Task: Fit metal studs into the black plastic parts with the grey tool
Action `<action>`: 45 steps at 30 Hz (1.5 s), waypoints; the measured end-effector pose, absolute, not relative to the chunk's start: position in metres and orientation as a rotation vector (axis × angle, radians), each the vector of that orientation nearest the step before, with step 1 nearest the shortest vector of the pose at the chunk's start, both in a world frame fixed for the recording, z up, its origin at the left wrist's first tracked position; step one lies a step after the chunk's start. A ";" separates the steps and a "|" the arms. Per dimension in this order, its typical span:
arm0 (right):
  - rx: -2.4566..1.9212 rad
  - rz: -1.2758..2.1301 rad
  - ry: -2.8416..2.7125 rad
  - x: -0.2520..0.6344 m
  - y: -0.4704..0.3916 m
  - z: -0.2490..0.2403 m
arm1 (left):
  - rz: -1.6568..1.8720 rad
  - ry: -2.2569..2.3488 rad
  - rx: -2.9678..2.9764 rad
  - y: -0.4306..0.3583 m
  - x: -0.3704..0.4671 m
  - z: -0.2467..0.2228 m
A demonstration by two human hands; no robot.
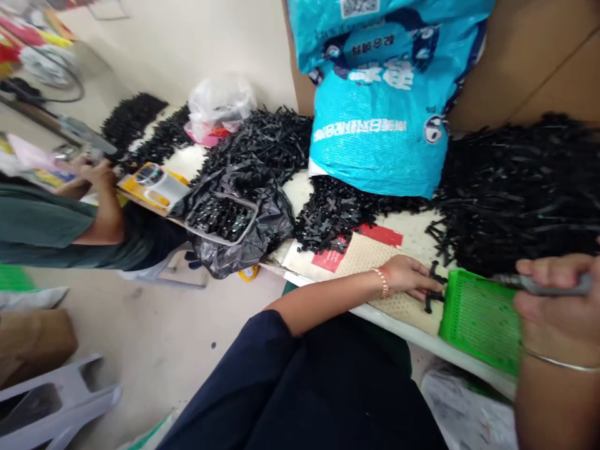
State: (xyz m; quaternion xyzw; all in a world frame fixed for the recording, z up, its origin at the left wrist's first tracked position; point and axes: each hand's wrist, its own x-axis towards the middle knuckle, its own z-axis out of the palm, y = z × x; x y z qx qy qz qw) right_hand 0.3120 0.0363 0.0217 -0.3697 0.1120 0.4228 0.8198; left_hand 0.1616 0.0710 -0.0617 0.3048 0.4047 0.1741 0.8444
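My left hand (pixel 407 275), with a beaded bracelet at the wrist, has its fingers closed on a small black plastic piece (pixel 435 295) at the left edge of a green mesh basket (pixel 450 306). Under it lies a tan textured mat (pixel 363 259). My right hand (pixel 557 306) is wrapped around the grey handle of a tool (pixel 555 285). Its thin shaft points left over the basket; the tip is too blurred to make out. Behind the basket rises a large heap of black plastic pieces (pixel 520 194).
A big blue bag (pixel 379 137) stands on the table, with smaller black pieces (pixel 328 212) before it. Further left are a bin in a black bag (pixel 255 222), a digital scale (pixel 162 184) and a seated co-worker (pixel 51 219). A stool (pixel 60 400) stands on the floor.
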 end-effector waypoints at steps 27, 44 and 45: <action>-1.009 0.802 -0.775 0.291 0.044 -0.002 | 0.408 0.909 0.785 0.062 0.159 -0.047; -1.026 0.799 -0.792 0.290 0.044 -0.009 | 0.400 0.931 0.794 0.061 0.160 -0.045; -1.030 0.801 -0.794 0.289 0.044 -0.009 | 0.396 0.931 0.796 0.062 0.160 -0.044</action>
